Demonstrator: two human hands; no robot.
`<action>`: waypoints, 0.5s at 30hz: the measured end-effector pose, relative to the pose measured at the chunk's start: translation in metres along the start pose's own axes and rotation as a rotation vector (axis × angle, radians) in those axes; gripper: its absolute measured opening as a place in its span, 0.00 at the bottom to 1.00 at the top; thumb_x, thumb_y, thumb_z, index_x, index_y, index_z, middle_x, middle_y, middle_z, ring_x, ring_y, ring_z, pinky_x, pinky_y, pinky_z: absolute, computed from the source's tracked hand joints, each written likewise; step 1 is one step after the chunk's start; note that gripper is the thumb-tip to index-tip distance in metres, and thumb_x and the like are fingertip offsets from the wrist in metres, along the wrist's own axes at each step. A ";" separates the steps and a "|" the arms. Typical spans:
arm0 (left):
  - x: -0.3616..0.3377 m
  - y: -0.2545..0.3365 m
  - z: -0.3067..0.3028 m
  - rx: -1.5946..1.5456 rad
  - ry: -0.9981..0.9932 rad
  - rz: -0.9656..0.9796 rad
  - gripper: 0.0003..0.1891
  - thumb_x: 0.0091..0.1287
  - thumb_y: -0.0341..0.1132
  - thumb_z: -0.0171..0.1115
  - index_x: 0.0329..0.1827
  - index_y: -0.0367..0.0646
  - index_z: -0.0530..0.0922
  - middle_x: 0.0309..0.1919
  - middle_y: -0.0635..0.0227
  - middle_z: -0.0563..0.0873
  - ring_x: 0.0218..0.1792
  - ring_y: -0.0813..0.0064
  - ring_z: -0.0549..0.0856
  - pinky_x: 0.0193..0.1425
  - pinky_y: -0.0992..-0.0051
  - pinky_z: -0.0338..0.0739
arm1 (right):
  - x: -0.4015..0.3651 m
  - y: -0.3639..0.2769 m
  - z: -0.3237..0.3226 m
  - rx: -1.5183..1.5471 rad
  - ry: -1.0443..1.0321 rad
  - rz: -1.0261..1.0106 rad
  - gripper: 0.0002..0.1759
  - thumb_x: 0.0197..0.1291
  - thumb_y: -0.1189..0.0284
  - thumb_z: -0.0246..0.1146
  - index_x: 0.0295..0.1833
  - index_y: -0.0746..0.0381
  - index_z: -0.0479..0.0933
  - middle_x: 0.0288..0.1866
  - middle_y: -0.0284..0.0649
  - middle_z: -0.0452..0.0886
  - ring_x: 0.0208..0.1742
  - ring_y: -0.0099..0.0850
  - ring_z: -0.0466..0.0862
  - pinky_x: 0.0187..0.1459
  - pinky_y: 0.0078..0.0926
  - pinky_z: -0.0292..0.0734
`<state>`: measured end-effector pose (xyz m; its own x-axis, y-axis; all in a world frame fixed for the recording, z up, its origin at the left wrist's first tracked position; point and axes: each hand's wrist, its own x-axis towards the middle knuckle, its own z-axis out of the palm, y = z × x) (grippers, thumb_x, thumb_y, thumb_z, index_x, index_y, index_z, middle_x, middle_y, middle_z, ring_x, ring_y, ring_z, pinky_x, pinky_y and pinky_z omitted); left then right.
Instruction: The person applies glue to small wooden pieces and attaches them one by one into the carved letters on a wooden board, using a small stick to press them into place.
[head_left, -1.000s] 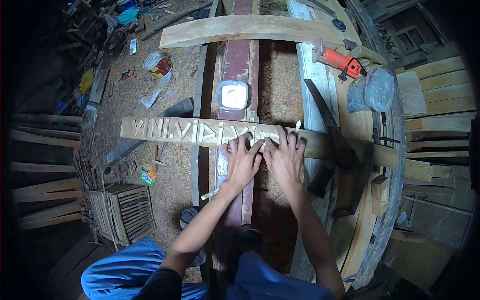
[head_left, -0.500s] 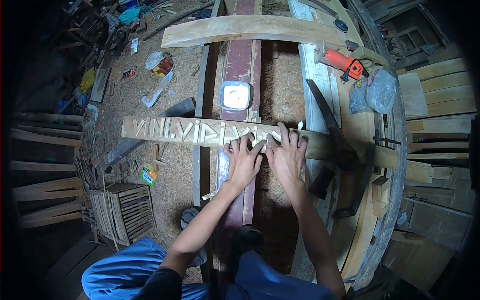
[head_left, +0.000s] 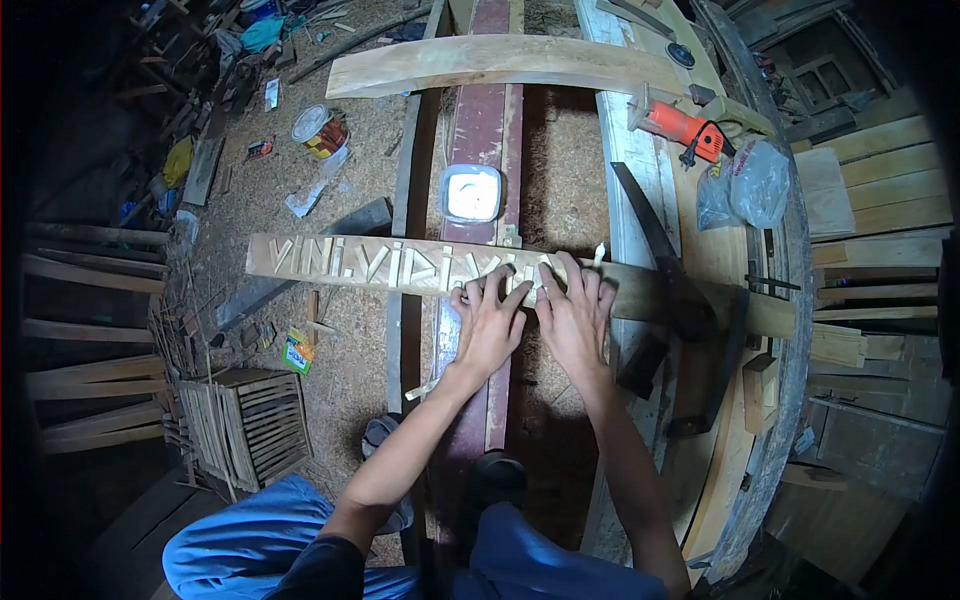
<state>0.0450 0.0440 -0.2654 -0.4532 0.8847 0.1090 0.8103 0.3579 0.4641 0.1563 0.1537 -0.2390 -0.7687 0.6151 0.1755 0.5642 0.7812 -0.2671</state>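
Left hand (head_left: 574, 318) shifted slightly, beside letters (head_left: 396, 266) reading "ViNi ViDi".

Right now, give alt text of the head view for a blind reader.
Left hand and right hand touch wooden letters, starting "VINI. VIDI", on a plank; beyond sits a tub of white material, with a handsaw and orange power tool to the right.

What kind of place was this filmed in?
Probably a woodworking shop: a handsaw and an orange power tool lie by the work, and cut boards are stacked at the right.
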 end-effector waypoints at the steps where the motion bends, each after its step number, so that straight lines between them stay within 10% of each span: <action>1: 0.000 0.000 0.000 -0.012 0.003 0.007 0.25 0.62 0.34 0.67 0.66 0.54 0.82 0.68 0.63 0.73 0.62 0.56 0.69 0.67 0.49 0.55 | -0.001 0.000 -0.002 0.013 -0.006 -0.005 0.27 0.60 0.67 0.68 0.66 0.60 0.80 0.73 0.40 0.70 0.65 0.38 0.71 0.64 0.46 0.62; 15: -0.001 0.002 -0.002 0.051 -0.022 0.026 0.26 0.64 0.35 0.66 0.68 0.55 0.80 0.73 0.65 0.71 0.63 0.58 0.69 0.68 0.49 0.54 | -0.020 0.007 -0.006 0.099 0.111 0.005 0.19 0.51 0.72 0.74 0.52 0.55 0.87 0.61 0.34 0.80 0.59 0.36 0.75 0.61 0.43 0.65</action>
<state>0.0463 0.0433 -0.2631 -0.4239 0.9001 0.1004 0.8396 0.3490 0.4163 0.1774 0.1481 -0.2386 -0.7246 0.6314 0.2763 0.5316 0.7671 -0.3591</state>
